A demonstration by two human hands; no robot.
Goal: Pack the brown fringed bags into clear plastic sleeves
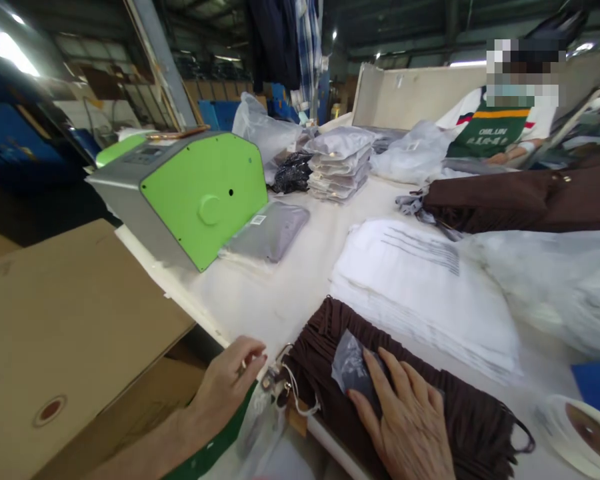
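A dark brown garment [460, 420] of finely ribbed, matt cloth lies under the right hand [405, 420], which rests on a small pouch [349, 365] of thin, crinkled, glossy plastic film. Beside it, a stack of bags [420, 293] shows milky, smooth plastic with a soft sheen. The machine [205, 193] has a smooth, semi-gloss green side panel and a dull grey casing. The carton [70, 313] is matt brown cardboard; the tabletop [280, 300] is matt off-white.

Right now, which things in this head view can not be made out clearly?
All in the head view.
Grey packet: the right hand covers its lower part; contents unclear.
Tags by the left hand: too small to read.
Print on the white bags: blurred.
Tape roll: cut off by the frame's lower right edge.
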